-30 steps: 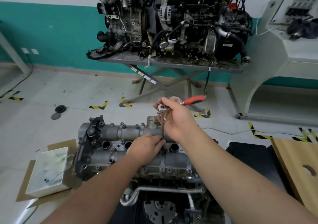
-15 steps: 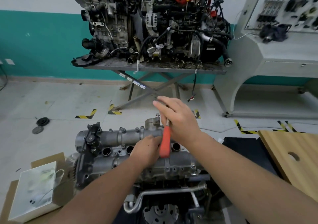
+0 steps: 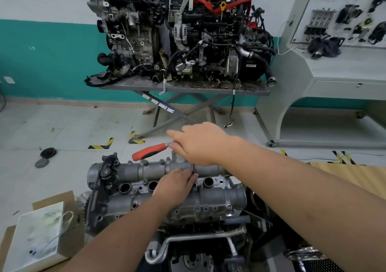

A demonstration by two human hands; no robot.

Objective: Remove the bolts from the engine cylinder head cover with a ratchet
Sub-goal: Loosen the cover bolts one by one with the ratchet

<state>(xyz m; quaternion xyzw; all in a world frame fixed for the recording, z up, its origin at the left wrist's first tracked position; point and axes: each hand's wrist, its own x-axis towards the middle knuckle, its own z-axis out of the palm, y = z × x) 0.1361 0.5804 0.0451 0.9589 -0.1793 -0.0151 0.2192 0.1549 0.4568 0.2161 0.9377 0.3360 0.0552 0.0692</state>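
Observation:
The grey cylinder head cover (image 3: 211,200) lies lengthwise in front of me, with several bolts along its edges. A ratchet with a red handle (image 3: 149,151) stands over the cover's middle on a vertical extension bar (image 3: 193,168); the handle points left. My right hand (image 3: 200,144) covers the ratchet head from above, fingers stretched out over it. My left hand (image 3: 176,186) rests on the cover and pinches the lower end of the extension bar. The socket and the bolt under it are hidden by my left hand.
A white box (image 3: 39,242) on cardboard sits at the lower left. Two large engines (image 3: 181,37) stand on a metal stand behind. A grey training console (image 3: 334,69) is at the right, a wooden board (image 3: 355,177) beside my right arm. Two round parts (image 3: 45,156) lie on the floor.
The red handle has swung from pointing right, through pointing toward me, to pointing left. My right hand stayed on the ratchet head; my left hand kept its hold on the extension bar.

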